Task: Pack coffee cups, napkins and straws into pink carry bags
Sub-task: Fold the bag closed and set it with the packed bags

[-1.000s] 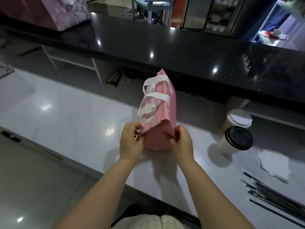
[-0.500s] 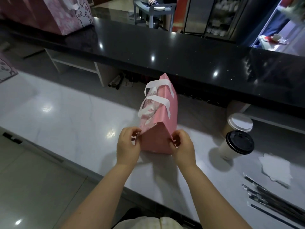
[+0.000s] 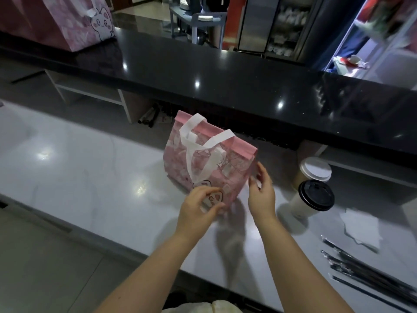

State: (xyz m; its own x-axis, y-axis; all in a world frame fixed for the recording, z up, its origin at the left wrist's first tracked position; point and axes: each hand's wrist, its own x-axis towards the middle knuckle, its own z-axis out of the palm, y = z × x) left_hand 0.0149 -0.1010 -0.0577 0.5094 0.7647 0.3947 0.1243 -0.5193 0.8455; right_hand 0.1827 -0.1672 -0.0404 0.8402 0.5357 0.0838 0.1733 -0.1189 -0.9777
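Observation:
A pink carry bag (image 3: 209,159) with white handles stands on the white counter (image 3: 90,181), its printed broad face toward me. My left hand (image 3: 198,205) pinches the bag's lower front corner. My right hand (image 3: 261,190) is at the bag's right edge with fingers spread, touching or just off it. Right of the bag stand a cup with a black lid (image 3: 312,201) and, behind it, a cup with a white lid (image 3: 314,171). White napkins (image 3: 361,229) lie further right, and several wrapped straws (image 3: 365,276) lie near the front right edge.
A raised black counter (image 3: 225,86) runs across behind the white one. A large pink bag with a cartoon face (image 3: 67,23) stands on it at the far left. The counter's front edge runs diagonally below my forearms, with floor beyond at the left.
The bag has turned from narrow end toward me to broad face toward me. My left hand moved onto its front corner, and my right hand loosened and shifted to the right edge.

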